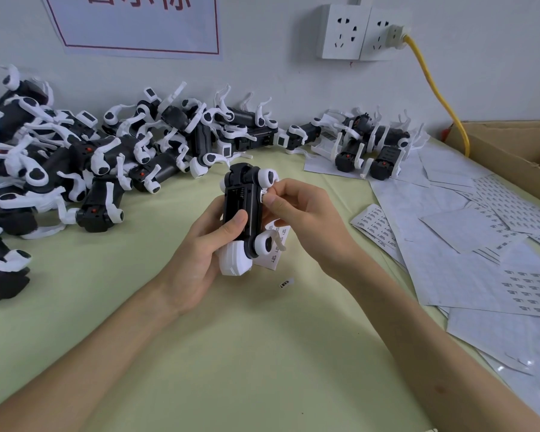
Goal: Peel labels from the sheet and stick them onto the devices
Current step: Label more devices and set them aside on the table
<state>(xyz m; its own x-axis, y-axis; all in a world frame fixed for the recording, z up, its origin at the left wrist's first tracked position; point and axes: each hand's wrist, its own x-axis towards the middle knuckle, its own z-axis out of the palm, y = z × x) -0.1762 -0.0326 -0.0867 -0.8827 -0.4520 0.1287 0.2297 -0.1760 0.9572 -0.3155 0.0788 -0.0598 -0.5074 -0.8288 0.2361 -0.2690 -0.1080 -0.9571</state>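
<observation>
A black and white toy device [245, 207] is held belly-up over the green table, its open battery bay facing me. My left hand [206, 254] grips its body from below, thumb across the bay. My right hand [296, 207] pinches a small white label [264, 194] against the device's right side, near the upper wheel. A label sheet [275, 244] lies on the table under the device, mostly hidden. One loose label [286, 283] lies on the table just below it.
Several more devices are heaped at the left [60, 157] and along the back wall [368, 141]. Label sheets and backing paper [480, 238] cover the right side. A cardboard box [518, 151] stands at back right, with a yellow cable [434, 88] running from the wall socket.
</observation>
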